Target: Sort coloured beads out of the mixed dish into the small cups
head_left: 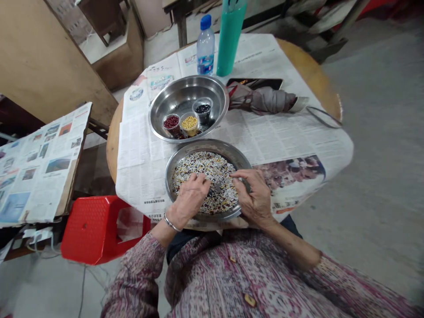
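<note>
A shallow metal dish (172,154) holds a spread of mixed white, yellow, dark red and black grains and beans (205,165). Over its lower left part, my left hand (191,196) has its fingers curled down at the mix, their tips hidden. At the right side of the dish, my right hand (253,194) holds thumb and forefinger close together in a pinch; whatever is between them is too small to see. Behind stands a larger metal basin (188,88) with three clear cups: red beans (172,123), yellow beans (189,123) and black beans (203,110).
A round table (114,141) is covered with newspaper (139,172). Toward the back are a water bottle (206,46), a teal flask (229,44), a dark phone (271,83) and a folded grey umbrella (265,98). A red stool (89,229) stands at the left.
</note>
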A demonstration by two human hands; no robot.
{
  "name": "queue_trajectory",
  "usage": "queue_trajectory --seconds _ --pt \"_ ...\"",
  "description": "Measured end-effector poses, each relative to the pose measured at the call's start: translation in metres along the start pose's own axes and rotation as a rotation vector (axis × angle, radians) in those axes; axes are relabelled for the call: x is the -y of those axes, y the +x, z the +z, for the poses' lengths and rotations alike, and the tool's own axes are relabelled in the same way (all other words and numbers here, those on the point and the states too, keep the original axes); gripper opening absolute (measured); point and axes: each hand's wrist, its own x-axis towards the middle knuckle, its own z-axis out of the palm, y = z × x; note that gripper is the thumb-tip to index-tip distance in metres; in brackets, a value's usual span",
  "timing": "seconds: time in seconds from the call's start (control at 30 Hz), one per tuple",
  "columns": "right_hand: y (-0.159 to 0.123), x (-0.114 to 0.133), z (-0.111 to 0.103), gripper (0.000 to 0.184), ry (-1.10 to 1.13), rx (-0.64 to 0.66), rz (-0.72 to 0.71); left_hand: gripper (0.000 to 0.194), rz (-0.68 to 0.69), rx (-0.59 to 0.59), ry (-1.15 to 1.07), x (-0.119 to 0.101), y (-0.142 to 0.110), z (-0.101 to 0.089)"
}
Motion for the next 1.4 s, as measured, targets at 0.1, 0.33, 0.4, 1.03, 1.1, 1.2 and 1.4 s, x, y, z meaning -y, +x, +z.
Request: queue_trajectory --seconds 0.1,0.33,0.4,1.03,1.1,1.2,1.4 --pt "0.000 0.000 0.000 0.010 0.002 0.005 -0.003 0.020 -0.122 -0.095 -0.002 0.020 0.002 0.000" --pt "0.000 0.000 0.000 0.013 0.009 0.009 0.013 0.035 -0.297 -0.287 -0.127 0.032 0.016 0.011" --pt "0.000 0.000 0.000 0.013 0.009 0.011 0.010 0.058 -0.299 -0.264 -0.142 0.026 0.024 0.014" --pt "0.001 0.002 -0.002 0.013 0.026 0.017 -0.002 0.013 -0.086 -0.217 -0.037 0.010 -0.006 0.010" --pt "0.001 0.003 -0.002 0.013 0.025 0.014 0.001 0.013 -0.226 -0.285 -0.044 0.016 -0.016 0.011" --pt "0.001 0.003 -0.002 0.013 0.026 0.021 0.010 0.048 -0.324 -0.304 -0.067 0.019 -0.025 0.009" --pt "0.001 0.001 -0.001 0.013 0.025 0.016 -0.010 0.038 -0.307 -0.098 -0.265 0.009 -0.035 0.002"
